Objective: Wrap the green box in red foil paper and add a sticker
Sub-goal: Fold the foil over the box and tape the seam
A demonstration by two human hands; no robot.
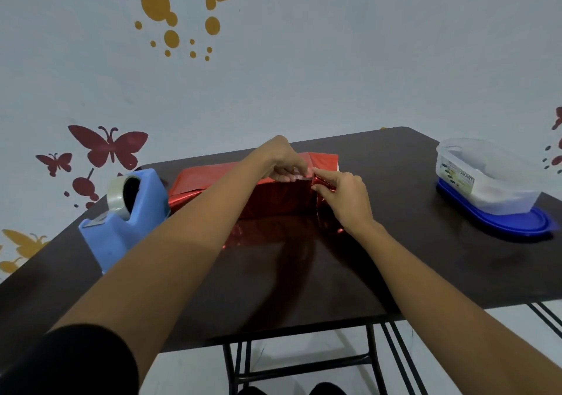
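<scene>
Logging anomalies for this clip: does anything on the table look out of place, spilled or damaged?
Nothing is spilled or broken. The clear container stands on its blue lid instead of under it, and the red foil is crumpled at its right end, where the left hand and right hand pinch it mid-fold.

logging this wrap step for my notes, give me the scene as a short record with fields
left grip: pinches the foil at the box's top right edge
right grip: pinches a fold of foil at the box's right end
foil: red, shiny, covers the box
box: hidden under the foil, no green showing
tape dispenser: blue, left of the box
tub: clear, far right, standing on a blue lid
table: dark, glossy
sticker: none seen
</scene>
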